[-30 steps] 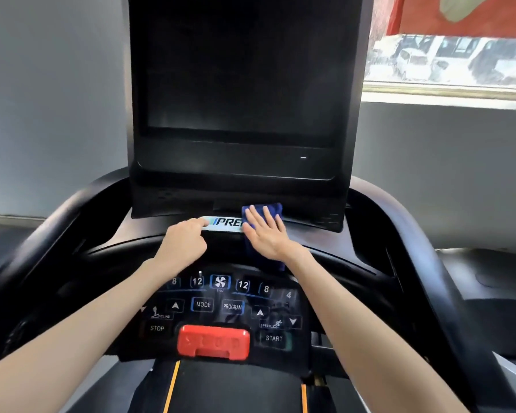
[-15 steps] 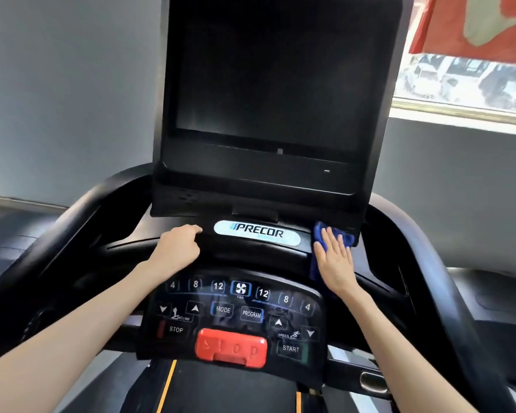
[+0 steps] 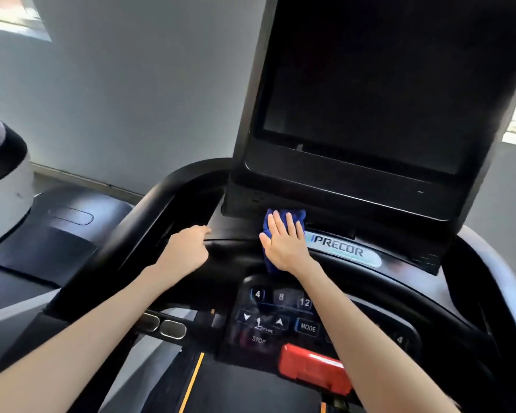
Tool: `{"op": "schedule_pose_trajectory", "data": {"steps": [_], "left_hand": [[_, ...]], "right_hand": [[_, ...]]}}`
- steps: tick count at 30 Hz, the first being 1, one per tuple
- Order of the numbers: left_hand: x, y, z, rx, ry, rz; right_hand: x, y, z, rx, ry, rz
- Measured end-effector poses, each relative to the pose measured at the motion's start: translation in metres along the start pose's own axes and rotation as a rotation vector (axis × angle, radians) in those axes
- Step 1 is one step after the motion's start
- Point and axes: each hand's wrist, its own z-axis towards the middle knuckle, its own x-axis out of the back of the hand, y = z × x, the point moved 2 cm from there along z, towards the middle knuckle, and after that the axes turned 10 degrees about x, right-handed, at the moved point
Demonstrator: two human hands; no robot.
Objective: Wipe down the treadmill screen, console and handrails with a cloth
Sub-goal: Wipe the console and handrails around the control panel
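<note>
Presses a crumpled dark-blue fabric cloth [image 3: 291,216] onto the black plastic treadmill console [image 3: 236,234] with the right hand [image 3: 283,245]: palm down, fingers straight and close together, lying flat on top of the cloth rather than curling round it. Pins the cloth on the ledge just under the bottom left corner of the tall black screen panel [image 3: 370,99], just beside the left end of the oval silver PRECOR badge [image 3: 344,250]. Shows blue fabric past the fingertips and again below the heel of the hand.

Rests the left hand [image 3: 188,248] on the same ledge, to the left and apart from the cloth, knuckles up, fingers loosely curled, nothing in its grasp. Sits near the curved black left handrail [image 3: 158,201].

Stretches both bare forearms over the lower console. Crosses the right one above the dark keypad [image 3: 268,317] with its numbers, arrows, MODE and STOP keys, next to the red plastic stop clip [image 3: 313,371]. Leaves two oval metal sensor pads [image 3: 164,327] in view beside the left forearm.
</note>
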Motion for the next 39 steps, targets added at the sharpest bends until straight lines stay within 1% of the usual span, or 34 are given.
{"op": "schedule_pose_trajectory", "data": {"steps": [5, 8, 11, 13, 14, 16, 20, 23, 25, 26, 28, 31, 32, 34, 36, 39], "left_hand": [[0.011, -0.037, 0.009, 0.003, 0.034, -0.017], [0.017, -0.052, 0.012, -0.008, 0.027, -0.021], [0.018, -0.062, 0.013, -0.027, 0.014, -0.011], [0.019, -0.069, 0.015, -0.034, 0.001, -0.022], [0.019, -0.073, 0.016, -0.034, -0.008, -0.033], [0.019, -0.080, 0.017, -0.025, -0.029, -0.061], [0.015, -0.087, 0.015, -0.018, -0.084, -0.137], [0.012, -0.088, 0.014, -0.047, -0.104, -0.168], [0.011, -0.091, 0.014, -0.065, -0.102, -0.180], [0.011, -0.093, 0.015, -0.079, -0.102, -0.180], [0.011, -0.098, 0.016, -0.103, -0.096, -0.179], [0.017, -0.104, 0.012, -0.100, -0.046, -0.189], [0.021, -0.106, 0.009, -0.103, -0.028, -0.193], [0.028, -0.116, 0.004, -0.110, -0.003, -0.207], [0.032, -0.129, 0.006, -0.109, 0.022, -0.225], [0.034, -0.144, 0.005, -0.091, 0.042, -0.241]], "right_hand": [[-0.035, -0.086, 0.042, 0.180, -0.012, -0.105], [-0.054, -0.130, 0.064, 0.258, -0.050, -0.128], [-0.061, -0.148, 0.070, 0.305, -0.072, -0.130], [-0.057, -0.142, 0.065, 0.302, -0.022, -0.135], [-0.052, -0.134, 0.059, 0.269, 0.019, -0.143], [-0.041, -0.105, 0.047, 0.129, 0.097, -0.136], [-0.020, -0.049, 0.021, -0.214, 0.112, -0.059], [-0.018, -0.040, 0.012, -0.406, 0.190, -0.039], [-0.020, -0.049, 0.018, -0.461, 0.189, -0.029], [-0.023, -0.059, 0.022, -0.444, 0.196, -0.045], [-0.032, -0.090, 0.031, -0.324, 0.225, -0.117], [-0.057, -0.145, 0.043, -0.121, 0.138, -0.118], [-0.065, -0.160, 0.044, -0.066, 0.097, -0.089], [-0.074, -0.184, 0.049, 0.006, 0.079, -0.058], [-0.079, -0.197, 0.057, 0.066, 0.083, -0.036], [-0.084, -0.216, 0.058, 0.190, 0.038, 0.038]]}}
